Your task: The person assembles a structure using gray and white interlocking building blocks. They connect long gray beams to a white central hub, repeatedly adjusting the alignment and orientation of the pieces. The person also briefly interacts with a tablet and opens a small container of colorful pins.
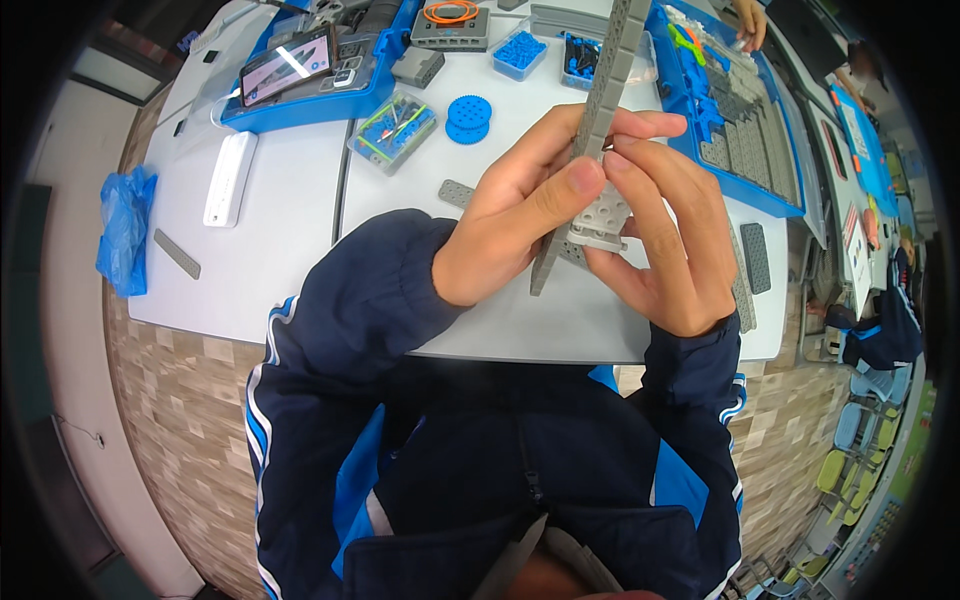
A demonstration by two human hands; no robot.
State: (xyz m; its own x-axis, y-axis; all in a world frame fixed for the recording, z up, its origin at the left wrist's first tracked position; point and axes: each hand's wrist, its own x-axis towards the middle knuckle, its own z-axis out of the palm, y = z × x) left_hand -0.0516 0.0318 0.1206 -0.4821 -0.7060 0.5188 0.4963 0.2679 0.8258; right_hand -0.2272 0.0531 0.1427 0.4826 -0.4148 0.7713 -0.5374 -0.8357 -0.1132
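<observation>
My left hand (515,210) is closed around a long grey perforated building beam (606,85), its thumb pressed to the beam's side. The beam stands nearly upright above the table, tilted a little, and its top leaves the view. Low on its right side sits a smaller grey bracket-like piece (600,222) with round holes. My right hand (680,225) pinches this piece against the beam with bent fingers. Whether the two parts are fastened together cannot be made out, as fingers cover the joint. Behind my left hand, a short grey perforated plate (457,193) lies on the table.
A blue case (300,116) with a phone (288,66) stands back left; a white power strip (230,180) lies nearer. Blue round hubs (468,119) and a clear parts box (393,132) sit mid-table. Another person's hand (750,22) reaches over the blue parts tray (765,203) at right.
</observation>
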